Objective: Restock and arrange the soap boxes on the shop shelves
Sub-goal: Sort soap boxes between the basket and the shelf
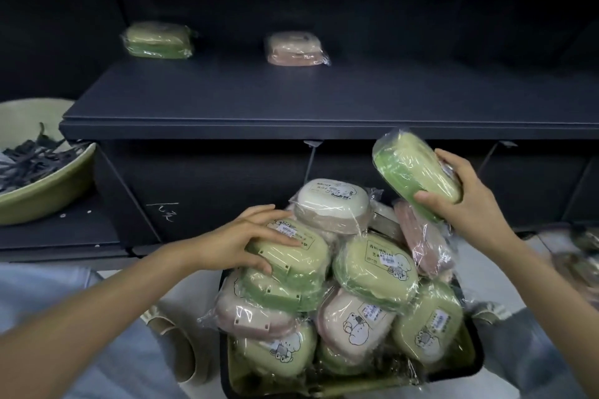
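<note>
A black bin (466, 366) on the floor holds a heap of several plastic-wrapped soap boxes, green, pink and white. My left hand (240, 240) grips a green soap box (301, 256) at the top left of the heap. My right hand (466, 197) holds another green soap box (411, 172) tilted in the air above the heap's right side, below the shelf edge. On the dark shelf (291, 100) stand a green soap box (158, 40) at the back left and a pink soap box (296, 48) near the middle.
A green basin (42, 197) with dark strips sits on a lower ledge at the left. The shelf's front edge (324, 131) runs across just above the heap. My knees in light jeans flank the bin. Blurred packets lie at the far right.
</note>
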